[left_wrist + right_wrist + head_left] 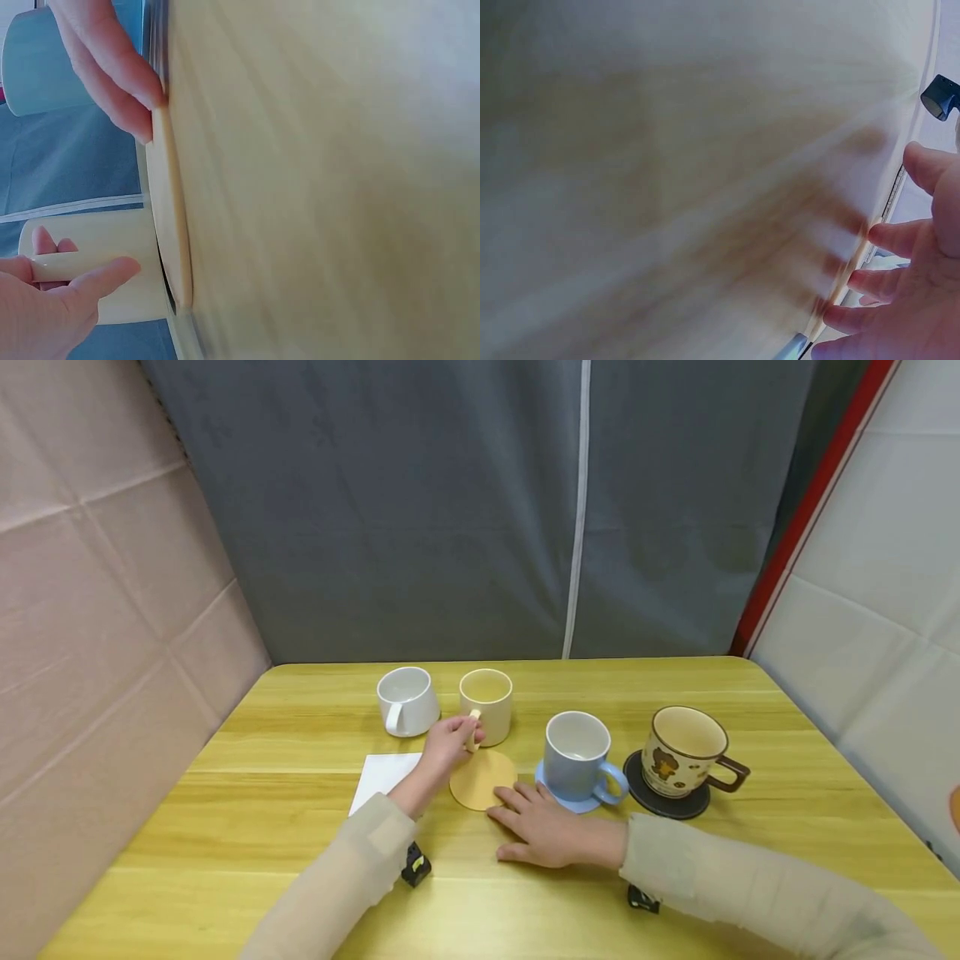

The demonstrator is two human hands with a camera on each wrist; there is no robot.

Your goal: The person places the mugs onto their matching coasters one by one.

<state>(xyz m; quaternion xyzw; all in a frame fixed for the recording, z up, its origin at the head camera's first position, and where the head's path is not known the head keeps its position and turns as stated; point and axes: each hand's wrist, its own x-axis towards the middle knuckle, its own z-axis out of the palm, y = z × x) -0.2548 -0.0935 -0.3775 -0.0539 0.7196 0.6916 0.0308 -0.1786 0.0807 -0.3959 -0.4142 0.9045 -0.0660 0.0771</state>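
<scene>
My left hand (447, 745) pinches the handle of a pale yellow mug (495, 710); its thumb lies along the handle in the left wrist view. The mug stands upright just behind a round yellow coaster (480, 783). My right hand (546, 828) is spread flat on the table, fingertips at the coaster's right edge. In the left wrist view, two right-hand fingers (112, 64) touch the coaster's rim. Close beyond the right hand, a blue mug (572, 770) sits on a blue coaster (579, 807), handle to the right.
A white mug (408, 703) stands at the back left, behind a white square sheet (381, 774) partly covered by my left arm. At the right, a cream mug with a bear picture (675, 764) rests on a black round coaster (675, 808). A grey curtain (420, 527) hangs behind the table.
</scene>
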